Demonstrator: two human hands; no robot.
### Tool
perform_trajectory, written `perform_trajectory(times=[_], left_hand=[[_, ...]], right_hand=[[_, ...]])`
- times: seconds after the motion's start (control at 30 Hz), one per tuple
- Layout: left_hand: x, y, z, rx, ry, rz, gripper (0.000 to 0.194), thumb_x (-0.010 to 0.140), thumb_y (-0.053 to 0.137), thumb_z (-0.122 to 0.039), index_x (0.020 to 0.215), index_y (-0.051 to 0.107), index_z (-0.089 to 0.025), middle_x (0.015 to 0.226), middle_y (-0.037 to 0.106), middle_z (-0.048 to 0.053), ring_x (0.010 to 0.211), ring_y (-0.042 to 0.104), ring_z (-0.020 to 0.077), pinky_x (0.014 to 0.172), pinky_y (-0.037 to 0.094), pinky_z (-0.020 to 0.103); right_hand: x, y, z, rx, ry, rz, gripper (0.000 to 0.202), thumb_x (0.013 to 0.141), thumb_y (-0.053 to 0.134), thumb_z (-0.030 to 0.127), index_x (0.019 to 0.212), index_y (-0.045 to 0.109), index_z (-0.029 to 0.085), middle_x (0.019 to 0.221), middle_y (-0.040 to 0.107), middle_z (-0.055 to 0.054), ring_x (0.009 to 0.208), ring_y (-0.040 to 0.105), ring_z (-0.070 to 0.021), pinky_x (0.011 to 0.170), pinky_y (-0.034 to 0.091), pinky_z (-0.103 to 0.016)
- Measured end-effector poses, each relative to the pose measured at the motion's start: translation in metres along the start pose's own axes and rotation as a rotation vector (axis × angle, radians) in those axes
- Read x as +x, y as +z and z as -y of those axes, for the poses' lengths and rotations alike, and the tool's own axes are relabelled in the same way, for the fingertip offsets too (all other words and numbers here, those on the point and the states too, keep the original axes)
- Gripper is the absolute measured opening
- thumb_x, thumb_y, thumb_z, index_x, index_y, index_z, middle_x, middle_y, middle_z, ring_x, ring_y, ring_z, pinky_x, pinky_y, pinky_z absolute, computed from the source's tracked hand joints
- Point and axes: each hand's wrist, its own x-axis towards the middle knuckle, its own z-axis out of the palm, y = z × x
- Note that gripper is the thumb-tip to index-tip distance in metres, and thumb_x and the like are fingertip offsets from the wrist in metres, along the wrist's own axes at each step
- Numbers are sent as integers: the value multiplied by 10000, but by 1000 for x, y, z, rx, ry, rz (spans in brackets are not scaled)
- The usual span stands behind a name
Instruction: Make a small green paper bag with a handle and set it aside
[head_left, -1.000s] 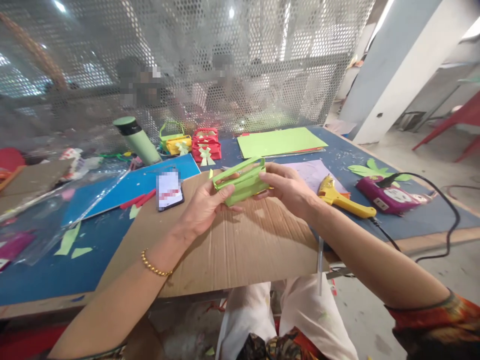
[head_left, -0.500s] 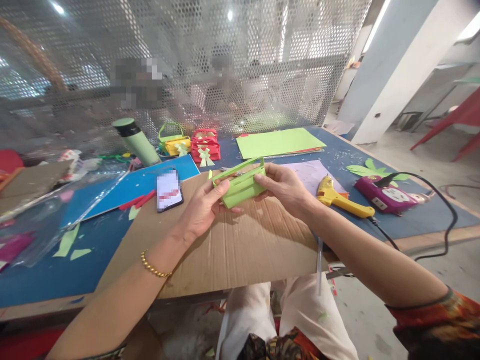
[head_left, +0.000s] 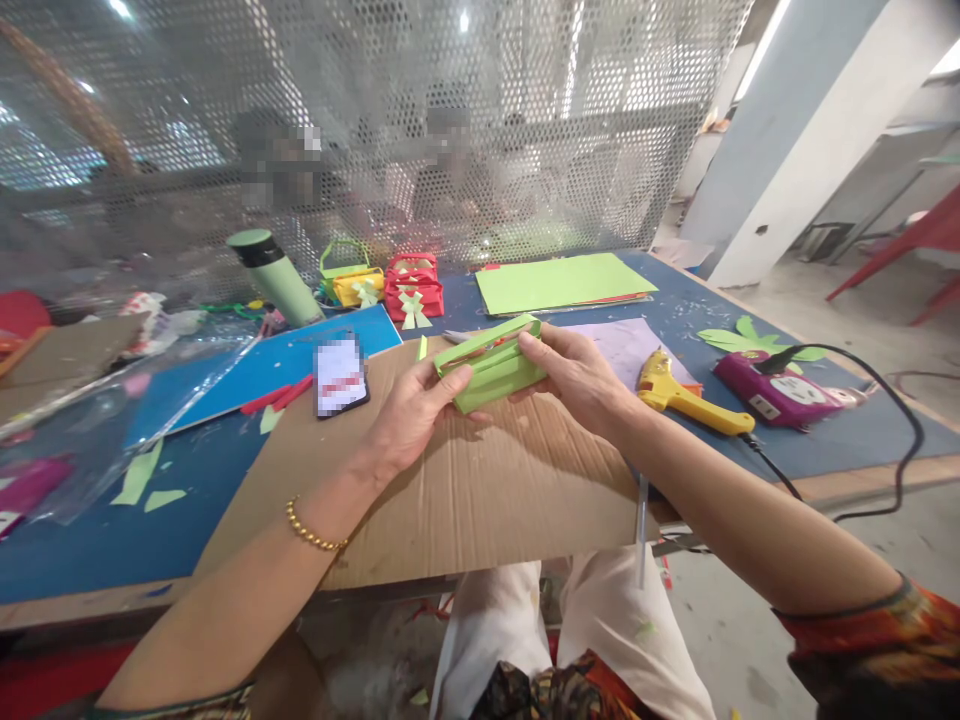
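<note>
A small light-green paper handbag [head_left: 499,377] with a strip handle is held over the cardboard sheet [head_left: 450,510]. At its left end, my left hand [head_left: 422,410] grips it, thumb on the front and fingers underneath. My right hand [head_left: 574,370] pinches the right end, its thumb on the upper edge. Most fingers of both hands are hidden behind the bag. Just beyond it lies a pair of scissors [head_left: 455,337], partly covered by the handle.
A yellow glue gun [head_left: 694,402] and a purple power socket [head_left: 776,390] with a black cable lie right. Left are a phone [head_left: 341,375], blue board [head_left: 225,390] and green flask [head_left: 276,280]. Behind stand red [head_left: 415,287] and yellow [head_left: 356,288] small bags, beside green sheets [head_left: 566,283].
The green bag has tilted slightly, and its handle now sits lower and closer to the body. Both hands keep their hold, shifted a little to the right in view.
</note>
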Motion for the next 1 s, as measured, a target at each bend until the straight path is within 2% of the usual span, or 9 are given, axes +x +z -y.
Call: perform_trajectory(times=[0.27, 0.43, 0.53, 0.7, 1.0], left_hand=[[2, -4, 2, 2, 10, 13, 460, 826, 866, -463, 1200, 780, -210, 1291, 757, 118, 1072, 745, 282, 685, 684, 325], [3, -4, 1, -31, -26, 41, 462, 832, 861, -487, 1200, 787, -218, 1278, 764, 113, 1048, 750, 270, 685, 679, 308], [3, -5, 0, -36, -28, 32, 457, 829, 867, -488, 1196, 793, -226, 1269, 767, 109, 1027, 744, 262, 679, 682, 312], [4, -9, -2, -24, -15, -17, 461, 795, 895, -499, 1169, 806, -243, 1273, 761, 102, 988, 729, 240, 655, 686, 316], [5, -10, -8, 71, 9, 12, 556, 817, 862, -535, 1274, 760, -234, 1364, 716, 124, 1019, 733, 256, 655, 680, 307]], right_hand=[[2, -1, -2, 45, -3, -9, 492, 772, 827, 687, 907, 734, 222, 975, 764, -54, 893, 720, -205, 666, 674, -314], [2, -3, -4, 27, -13, -21, 531, 776, 812, 715, 926, 722, 214, 1004, 748, -51, 900, 708, -196, 671, 688, -312], [2, -2, -3, 18, -12, -3, 553, 819, 755, 749, 923, 719, 207, 1018, 754, -74, 930, 714, -212, 681, 696, -320], [1, 0, 0, 39, 5, 28, 587, 855, 697, 775, 989, 753, 206, 990, 770, -97, 994, 735, -251, 732, 712, -355], [2, 2, 1, 58, 23, 36, 629, 911, 622, 773, 1137, 776, 207, 1062, 797, -115, 1078, 744, -273, 776, 696, -361]])
